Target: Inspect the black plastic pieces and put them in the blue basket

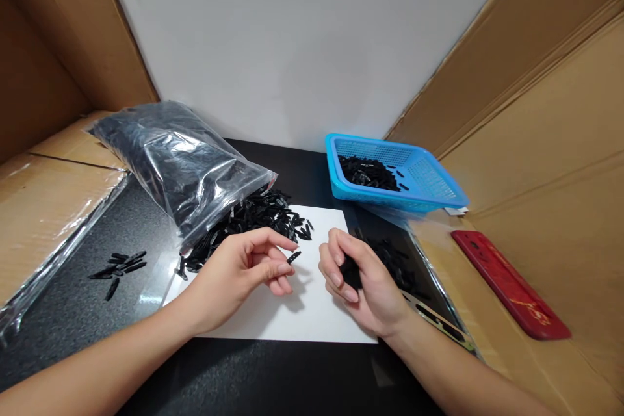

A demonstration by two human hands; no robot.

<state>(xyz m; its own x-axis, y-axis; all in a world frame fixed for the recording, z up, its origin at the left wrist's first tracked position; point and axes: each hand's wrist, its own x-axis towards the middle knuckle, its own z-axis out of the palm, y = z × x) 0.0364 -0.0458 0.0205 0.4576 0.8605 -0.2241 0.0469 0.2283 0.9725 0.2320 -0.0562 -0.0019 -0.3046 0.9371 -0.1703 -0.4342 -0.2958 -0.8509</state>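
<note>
Left hand (241, 266) pinches a black piece (294, 257) — slender, straight.

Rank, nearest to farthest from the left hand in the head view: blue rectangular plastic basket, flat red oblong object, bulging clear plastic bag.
1. Bulging clear plastic bag: back left.
2. Blue rectangular plastic basket: back right.
3. Flat red oblong object: far right.

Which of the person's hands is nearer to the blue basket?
Right. The right hand, holding black pieces, is on the near side of the blue basket, apart from it; the left hand, pinching one small piece, is farther off to the left.
</note>
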